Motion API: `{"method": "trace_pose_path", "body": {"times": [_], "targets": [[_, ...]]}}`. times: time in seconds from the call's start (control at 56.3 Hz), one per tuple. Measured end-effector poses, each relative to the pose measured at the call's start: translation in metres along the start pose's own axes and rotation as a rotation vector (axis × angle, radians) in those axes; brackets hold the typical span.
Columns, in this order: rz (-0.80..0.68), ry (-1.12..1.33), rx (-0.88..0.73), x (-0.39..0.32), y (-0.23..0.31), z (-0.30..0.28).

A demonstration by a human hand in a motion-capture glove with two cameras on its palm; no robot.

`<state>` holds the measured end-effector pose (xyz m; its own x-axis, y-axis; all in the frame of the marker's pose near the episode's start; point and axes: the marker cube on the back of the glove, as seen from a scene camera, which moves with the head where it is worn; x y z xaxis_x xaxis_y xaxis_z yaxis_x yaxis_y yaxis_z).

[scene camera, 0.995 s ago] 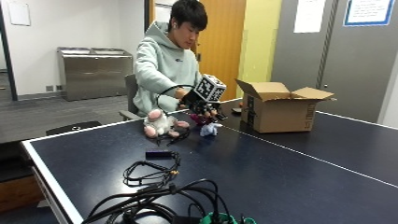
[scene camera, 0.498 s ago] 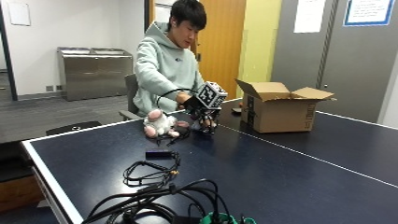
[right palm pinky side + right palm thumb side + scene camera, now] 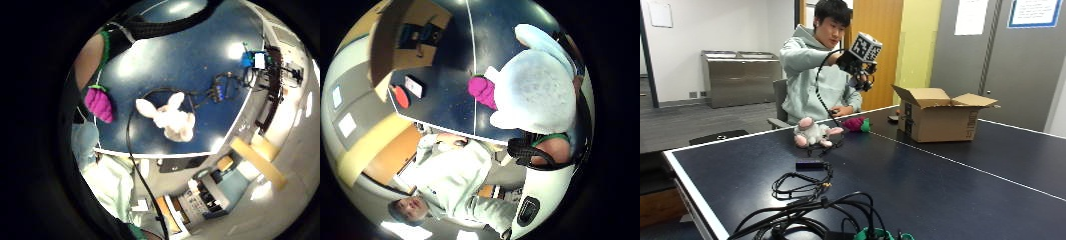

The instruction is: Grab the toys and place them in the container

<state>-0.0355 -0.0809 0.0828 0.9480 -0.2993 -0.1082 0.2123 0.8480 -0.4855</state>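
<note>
In the outside view my gloved right hand [image 3: 856, 67] is raised high above the table, at the person's chest height, left of the open cardboard box [image 3: 938, 117]. It grips a light blue plush toy [image 3: 535, 90], which fills much of the thumb side palm view and shows only as a small bluish shape under the hand [image 3: 858, 82]. A white and pink bunny toy [image 3: 812, 132] [image 3: 170, 120] lies on the dark blue table [image 3: 919, 180]. A magenta toy [image 3: 854, 124] [image 3: 98, 102] [image 3: 482, 90] lies near the far edge, between the bunny and the box [image 3: 395, 35].
Black cables [image 3: 806, 187] and a small black block [image 3: 812, 165] lie on the near part of the table. A cable hangs from the glove down to the table by the bunny. A red paddle [image 3: 400, 96] and a flat card [image 3: 414, 86] lie beside the box.
My hand has risen from the table beside the toys to chest height, taking the light blue toy with it. The bunny and the magenta toy stay on the table.
</note>
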Motion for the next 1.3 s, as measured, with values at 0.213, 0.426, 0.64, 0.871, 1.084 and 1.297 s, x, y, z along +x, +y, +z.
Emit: {"method": "trace_pose_path", "body": {"times": [0.213, 0.426, 0.64, 0.871, 1.084, 1.297], "targets": [[-0.131, -0.011, 0.275, -0.085, 0.036, -0.097], [-0.364, -0.116, 0.545, -0.176, 0.009, -0.163], [-0.283, -0.098, 0.638, -0.23, -0.074, -0.171], [-0.337, -0.164, 0.501, -0.252, -0.131, -0.157], [-0.324, 0.078, 0.441, -0.207, -0.155, -0.136], [-0.201, -0.036, 0.56, -0.197, -0.116, -0.153]]}}
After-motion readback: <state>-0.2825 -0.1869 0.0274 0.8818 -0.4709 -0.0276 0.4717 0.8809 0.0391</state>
